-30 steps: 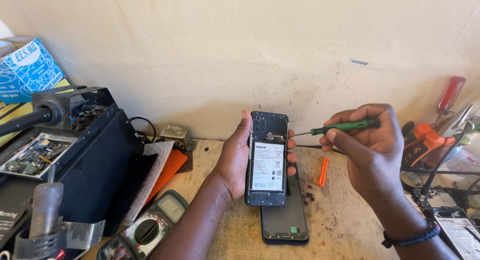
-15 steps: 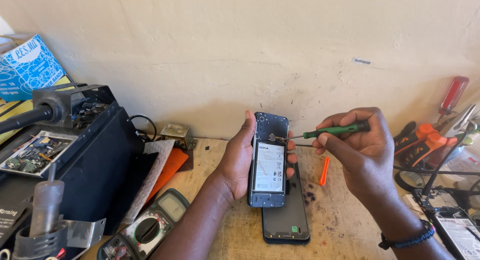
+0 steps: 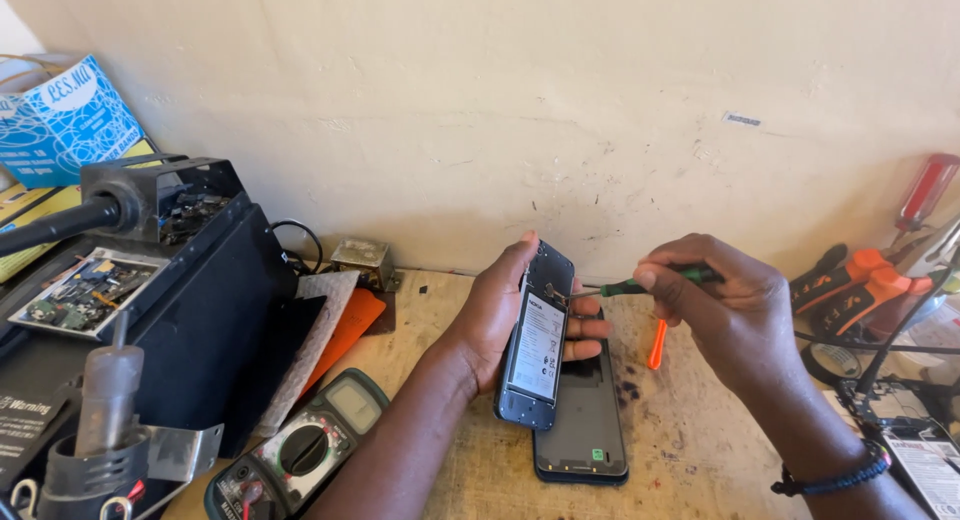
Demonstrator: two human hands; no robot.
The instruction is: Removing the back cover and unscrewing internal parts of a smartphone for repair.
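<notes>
My left hand [image 3: 497, 315] grips an opened phone [image 3: 536, 340], back cover off, its white-labelled battery facing up. It is held tilted above the wooden bench. My right hand [image 3: 722, 305] pinches a small green-handled screwdriver [image 3: 640, 284], and the metal tip touches the phone's upper right edge. Under the phone, flat on the bench, lies a dark phone back cover [image 3: 583, 430].
An orange pry tool [image 3: 657, 343] lies by the wall. A multimeter [image 3: 295, 455] sits at the lower left beside a black soldering station [image 3: 170, 310] carrying a circuit board tray [image 3: 85, 290]. Orange-handled pliers [image 3: 845, 280] and a red screwdriver [image 3: 925, 192] crowd the right.
The phone has tipped so that its right edge faces the screwdriver. My right hand has come slightly left and down, bringing the tip onto the phone's upper edge.
</notes>
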